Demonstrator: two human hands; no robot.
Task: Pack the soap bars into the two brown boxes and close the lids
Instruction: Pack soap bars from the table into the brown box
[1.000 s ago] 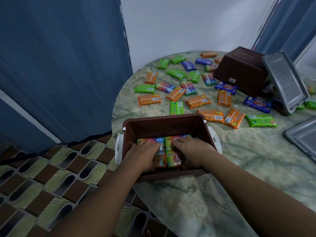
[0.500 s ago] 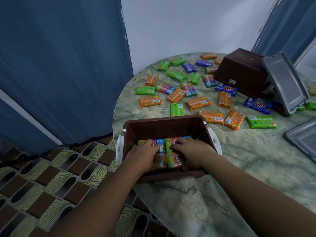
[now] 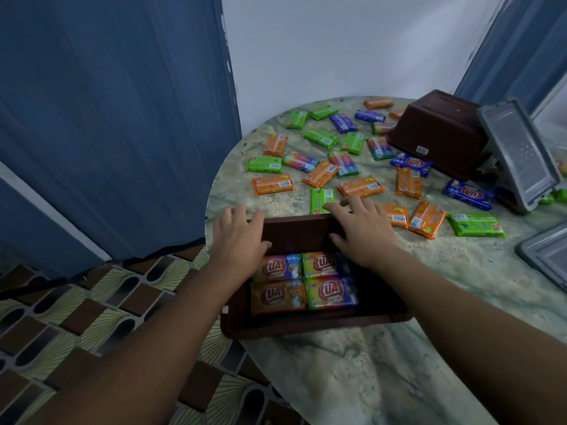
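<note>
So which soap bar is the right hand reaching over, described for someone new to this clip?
Start at the open brown box at the near edge of the round marble table. Just beyond its far wall, under the right hand's fingertips, lies a green soap bar. It alone stands lengthwise against the box; the neighbouring bars are orange.

Orange, green, blue and rainbow-striped wrappers are being shown by the soap bars scattered over the surface, which is veined in pale green and cream marble. Dark brown is being worn by both boxes, grey by the lids, and a brown-and-cream leaf pattern is being displayed by the floor tiles.
</note>
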